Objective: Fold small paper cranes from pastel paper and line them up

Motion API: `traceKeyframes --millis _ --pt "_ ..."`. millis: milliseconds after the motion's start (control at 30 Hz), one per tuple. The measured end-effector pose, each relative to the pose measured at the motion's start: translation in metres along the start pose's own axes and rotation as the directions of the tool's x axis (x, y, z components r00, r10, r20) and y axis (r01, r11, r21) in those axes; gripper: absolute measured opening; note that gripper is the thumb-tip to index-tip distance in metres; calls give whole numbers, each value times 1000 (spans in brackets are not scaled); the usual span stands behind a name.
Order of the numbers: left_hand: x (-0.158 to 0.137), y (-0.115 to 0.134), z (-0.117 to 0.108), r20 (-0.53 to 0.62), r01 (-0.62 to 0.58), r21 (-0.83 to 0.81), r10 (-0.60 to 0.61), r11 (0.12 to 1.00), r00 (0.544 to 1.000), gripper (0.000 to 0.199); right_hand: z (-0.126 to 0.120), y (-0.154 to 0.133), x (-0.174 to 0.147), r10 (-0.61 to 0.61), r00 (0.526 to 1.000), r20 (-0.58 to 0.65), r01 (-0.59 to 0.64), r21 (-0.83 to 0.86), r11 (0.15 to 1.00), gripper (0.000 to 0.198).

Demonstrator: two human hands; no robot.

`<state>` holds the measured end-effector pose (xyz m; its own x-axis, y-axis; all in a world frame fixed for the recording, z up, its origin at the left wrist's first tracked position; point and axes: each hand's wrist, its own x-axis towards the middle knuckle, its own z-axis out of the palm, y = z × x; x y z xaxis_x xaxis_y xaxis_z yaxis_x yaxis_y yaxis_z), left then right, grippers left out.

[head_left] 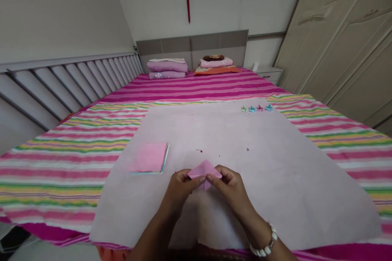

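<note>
A partly folded piece of pink origami paper [204, 169] is held between my two hands, just above the pale sheet. My left hand [181, 182] pinches its left side, thumb near the middle fold. On the other side, my right hand [229, 183] grips the right corner, its thumb tip also close to the centre. A small flap points down below the thumbs. To the left lies a stack of square origami paper [150, 157], pink on top with blue and other edges showing beneath.
A pale sheet [275, 195] covers the middle of the striped bed [55, 163]. Several small folded paper figures [260, 108] stand in a row at its far right. Folded bedding [168, 67] is piled by the headboard. A railing [92, 69] runs along the left.
</note>
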<state>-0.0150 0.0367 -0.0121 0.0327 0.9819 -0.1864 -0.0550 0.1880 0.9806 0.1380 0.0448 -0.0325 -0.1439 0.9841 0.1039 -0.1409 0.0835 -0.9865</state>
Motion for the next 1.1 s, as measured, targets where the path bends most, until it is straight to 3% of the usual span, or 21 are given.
traceKeyframes --millis 167,400,633,900,1100 --pt "1 -3 -1 -31 -31 19 32 999 999 36 1 -3 -1 -47 998 -34 45 -65 997 25" --pt "0 -2 -6 36 -31 37 29 999 999 31 -2 -4 0 -35 999 -22 34 -52 998 25" --pt "-2 -2 -1 -41 -9 29 10 1000 999 35 -1 -2 0 -46 998 -51 44 -54 998 26" --pt "0 0 -9 48 -35 109 30 993 998 43 -1 -2 0 21 1000 -1 -21 9 1000 27" --pt "1 -1 -5 83 -66 85 59 994 995 29 2 -4 2 32 999 27 -31 -29 999 25"
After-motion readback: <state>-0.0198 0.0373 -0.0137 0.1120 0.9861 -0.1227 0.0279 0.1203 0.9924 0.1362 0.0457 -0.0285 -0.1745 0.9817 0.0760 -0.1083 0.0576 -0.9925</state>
